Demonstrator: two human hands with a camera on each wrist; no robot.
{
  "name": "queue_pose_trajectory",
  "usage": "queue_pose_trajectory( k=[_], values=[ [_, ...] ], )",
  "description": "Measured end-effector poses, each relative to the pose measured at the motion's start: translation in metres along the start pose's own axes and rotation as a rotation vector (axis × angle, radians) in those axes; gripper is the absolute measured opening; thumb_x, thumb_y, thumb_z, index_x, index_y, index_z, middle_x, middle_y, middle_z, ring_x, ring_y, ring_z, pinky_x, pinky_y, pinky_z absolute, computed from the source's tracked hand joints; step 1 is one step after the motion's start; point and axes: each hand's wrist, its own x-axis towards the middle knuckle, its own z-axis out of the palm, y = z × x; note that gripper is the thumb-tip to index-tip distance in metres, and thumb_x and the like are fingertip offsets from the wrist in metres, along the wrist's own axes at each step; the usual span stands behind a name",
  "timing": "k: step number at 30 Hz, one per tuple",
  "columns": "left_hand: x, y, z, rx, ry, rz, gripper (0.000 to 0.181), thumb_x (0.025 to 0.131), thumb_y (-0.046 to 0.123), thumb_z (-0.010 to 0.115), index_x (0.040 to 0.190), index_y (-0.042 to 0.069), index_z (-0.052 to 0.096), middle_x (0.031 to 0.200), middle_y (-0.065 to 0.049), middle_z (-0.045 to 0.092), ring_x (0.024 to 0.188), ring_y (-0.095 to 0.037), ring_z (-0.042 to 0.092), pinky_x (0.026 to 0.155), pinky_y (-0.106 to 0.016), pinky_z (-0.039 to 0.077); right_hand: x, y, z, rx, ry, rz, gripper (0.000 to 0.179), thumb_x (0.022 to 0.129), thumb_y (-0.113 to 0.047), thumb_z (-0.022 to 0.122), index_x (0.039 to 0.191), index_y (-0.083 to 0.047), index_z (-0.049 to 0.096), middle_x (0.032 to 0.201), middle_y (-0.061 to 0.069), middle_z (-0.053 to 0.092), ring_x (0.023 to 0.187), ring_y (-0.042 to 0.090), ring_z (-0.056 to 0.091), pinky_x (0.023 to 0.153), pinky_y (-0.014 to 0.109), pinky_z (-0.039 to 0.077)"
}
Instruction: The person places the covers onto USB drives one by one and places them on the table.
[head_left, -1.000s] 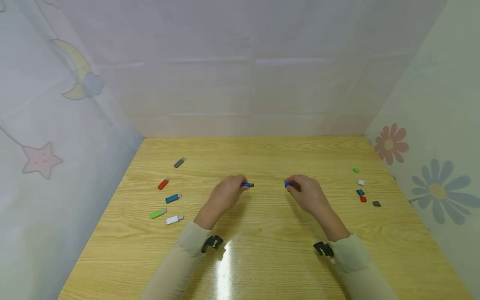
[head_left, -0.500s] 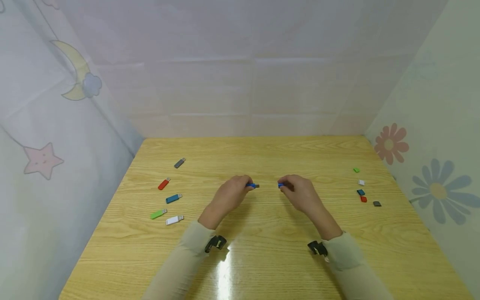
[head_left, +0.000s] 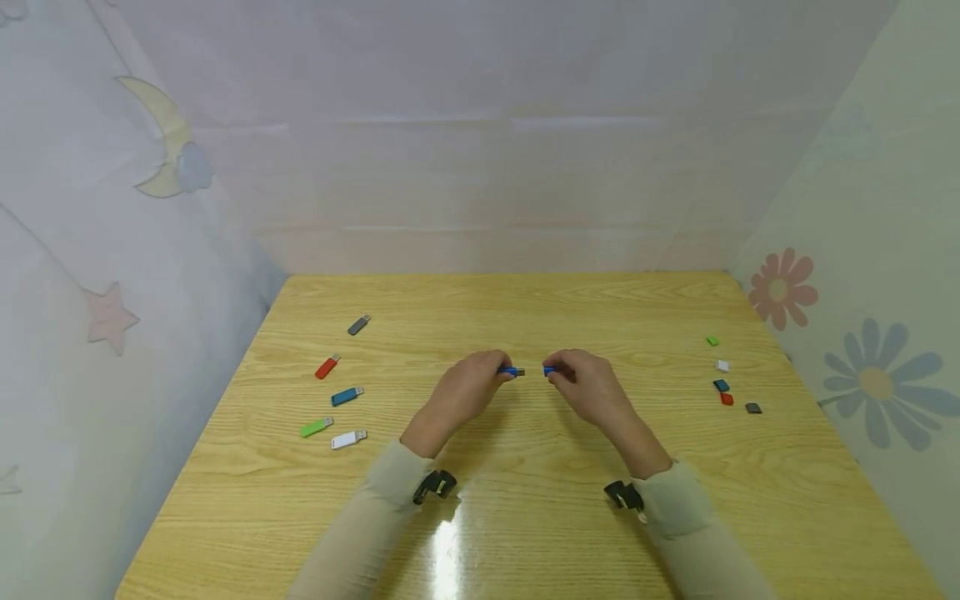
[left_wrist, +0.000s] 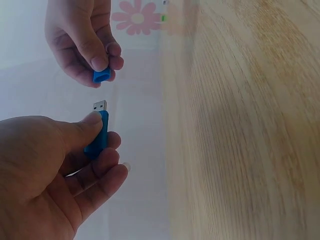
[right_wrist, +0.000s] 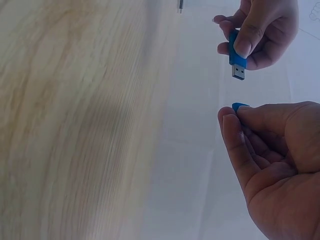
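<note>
Near the middle of the table, my left hand (head_left: pixel 467 387) pinches a blue USB stick (left_wrist: pixel 99 136) between thumb and fingers. Its bare metal plug points right, toward the other hand. Opposite it, my right hand (head_left: pixel 588 386) pinches a small blue cap (left_wrist: pixel 102 75) by its end, the hollow side facing the plug. A short gap separates plug and cap in all views. The right wrist view shows the stick's metal plug (right_wrist: pixel 238 72) lined up roughly with the cap, most of which the fingertips hide. Both hands are held above the wood surface.
On the left of the table (head_left: pixel 480 308) lie uncapped USB sticks: grey (head_left: pixel 358 326), red (head_left: pixel 326 367), teal (head_left: pixel 346 397), green (head_left: pixel 316 427) and white (head_left: pixel 348 440). Loose caps lie at right: green (head_left: pixel 712 341), white (head_left: pixel 722 365), teal (head_left: pixel 721 385), red (head_left: pixel 727 399), grey (head_left: pixel 753 408).
Both hands have moved inward, the right hand leftward with the cap and the left hand slightly rightward with the USB stick. The gap between plug and cap has narrowed.
</note>
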Motion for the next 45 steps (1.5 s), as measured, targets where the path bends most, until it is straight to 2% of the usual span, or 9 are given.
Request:
queue_pose_trajectory(
  k=[6, 19, 36, 45],
  values=[
    [0.001, 0.002, 0.001, -0.038, 0.0, 0.022, 0.014, 0.104, 0.02, 0.059, 0.11, 0.008, 0.063, 0.099, -0.002, 0.068, 0.084, -0.013, 0.062, 0.074, -0.026, 0.054, 0.001, -0.003, 0.003, 0.008, 0.011, -0.023, 0.015, 0.097, -0.005, 0.067, 0.111, -0.002, 0.071, 0.104, 0.01, 0.071, 0.091, 0.025, 0.07, 0.079, 0.042, 0.059],
    [0.004, 0.008, 0.001, -0.05, -0.004, 0.042, 0.014, 0.104, 0.02, 0.058, 0.109, 0.008, 0.062, 0.1, -0.002, 0.068, 0.084, -0.013, 0.062, 0.073, -0.024, 0.054, 0.002, -0.006, 0.006, 0.01, 0.02, -0.045, 0.013, 0.096, -0.005, 0.069, 0.109, -0.004, 0.071, 0.103, 0.009, 0.072, 0.09, 0.025, 0.07, 0.078, 0.041, 0.06],
    [0.008, 0.016, 0.002, -0.016, -0.029, 0.04, 0.018, 0.105, 0.023, 0.056, 0.111, 0.008, 0.063, 0.102, -0.003, 0.069, 0.091, -0.016, 0.065, 0.076, -0.025, 0.055, -0.001, -0.007, 0.005, 0.029, 0.011, -0.025, 0.015, 0.097, -0.006, 0.068, 0.111, -0.003, 0.07, 0.105, 0.01, 0.071, 0.092, 0.027, 0.071, 0.08, 0.041, 0.06],
    [0.01, 0.016, 0.003, -0.003, 0.0, 0.117, 0.015, 0.105, 0.019, 0.056, 0.112, 0.007, 0.062, 0.102, -0.003, 0.069, 0.091, -0.015, 0.065, 0.078, -0.022, 0.054, 0.0, -0.008, 0.005, 0.041, 0.016, -0.036, 0.013, 0.098, -0.007, 0.067, 0.11, -0.005, 0.071, 0.104, 0.009, 0.071, 0.092, 0.026, 0.07, 0.08, 0.041, 0.059]
  ],
)
